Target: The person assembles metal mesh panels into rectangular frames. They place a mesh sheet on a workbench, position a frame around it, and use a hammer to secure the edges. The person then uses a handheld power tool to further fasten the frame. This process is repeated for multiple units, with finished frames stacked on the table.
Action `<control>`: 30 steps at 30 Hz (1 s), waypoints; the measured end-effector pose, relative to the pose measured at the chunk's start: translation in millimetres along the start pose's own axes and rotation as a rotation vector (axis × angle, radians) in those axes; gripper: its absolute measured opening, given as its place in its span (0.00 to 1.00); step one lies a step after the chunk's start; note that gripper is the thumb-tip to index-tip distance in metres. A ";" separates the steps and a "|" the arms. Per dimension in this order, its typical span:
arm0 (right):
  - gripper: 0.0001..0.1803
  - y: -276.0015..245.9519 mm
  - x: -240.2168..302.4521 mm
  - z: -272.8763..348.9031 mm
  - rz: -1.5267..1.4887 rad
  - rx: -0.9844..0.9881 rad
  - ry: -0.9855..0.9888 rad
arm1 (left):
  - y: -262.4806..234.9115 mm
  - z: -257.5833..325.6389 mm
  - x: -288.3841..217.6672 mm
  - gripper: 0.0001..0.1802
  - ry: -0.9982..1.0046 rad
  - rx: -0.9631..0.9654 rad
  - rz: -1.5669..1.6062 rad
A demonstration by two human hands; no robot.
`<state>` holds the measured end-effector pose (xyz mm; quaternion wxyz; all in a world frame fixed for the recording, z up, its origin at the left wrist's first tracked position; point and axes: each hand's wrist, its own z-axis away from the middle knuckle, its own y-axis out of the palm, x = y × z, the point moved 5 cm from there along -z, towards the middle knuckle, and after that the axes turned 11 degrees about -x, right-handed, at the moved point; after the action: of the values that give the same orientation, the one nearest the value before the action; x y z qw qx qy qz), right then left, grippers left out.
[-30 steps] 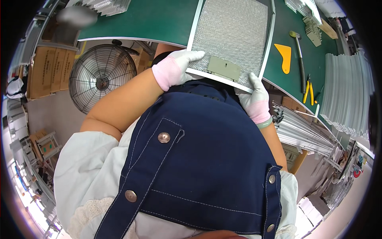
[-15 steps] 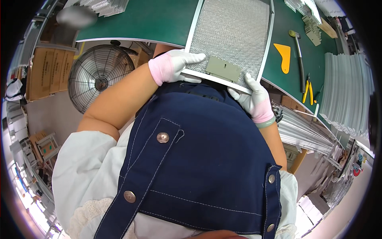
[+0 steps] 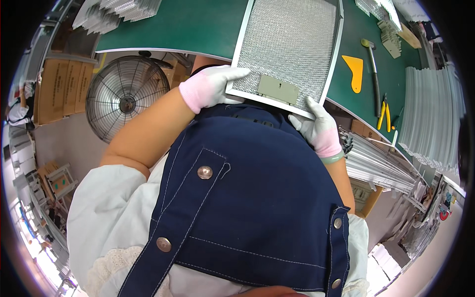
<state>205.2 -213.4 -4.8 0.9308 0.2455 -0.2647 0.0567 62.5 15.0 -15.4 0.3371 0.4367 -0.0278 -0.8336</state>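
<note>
A flat metal mesh filter (image 3: 292, 34) in a silver frame lies at the near edge of the green table, its near end sticking out over the edge close to my apron. A grey-green plastic latch plate (image 3: 278, 90) sits on the mesh by the near frame bar. With thumb above and fingers below, my left hand (image 3: 216, 85) grips the near left corner. On the near right corner, my right hand (image 3: 316, 123) closes the same way, its thumb resting on top. Both hands wear white gloves with pink cuffs. The fingers beneath the frame are partly hidden.
Right of the filter on the green table (image 3: 198, 29) lie a yellow scraper (image 3: 355, 74), a hammer (image 3: 373, 74) and yellow-handled pliers (image 3: 384, 115). Silver strips (image 3: 429, 116) are stacked farther right, mesh pieces (image 3: 99, 15) at far left. A floor fan (image 3: 127, 104) stands left, beside cardboard boxes (image 3: 62, 91).
The filter's near left corner has shifted slightly left and down with my left hand; both hands keep their grip. A blurred grey shape at the far left is gone, uncovering mesh pieces.
</note>
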 end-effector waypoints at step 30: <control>0.16 -3.9 11.1 4.7 0.114 -0.172 -0.293 | 16.3 2.4 0.5 0.19 0.112 -0.213 0.074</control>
<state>213.3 -219.4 2.8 0.8950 0.1554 -0.4151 0.0499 69.2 1.6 -8.7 0.4131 0.4429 0.0637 -0.7932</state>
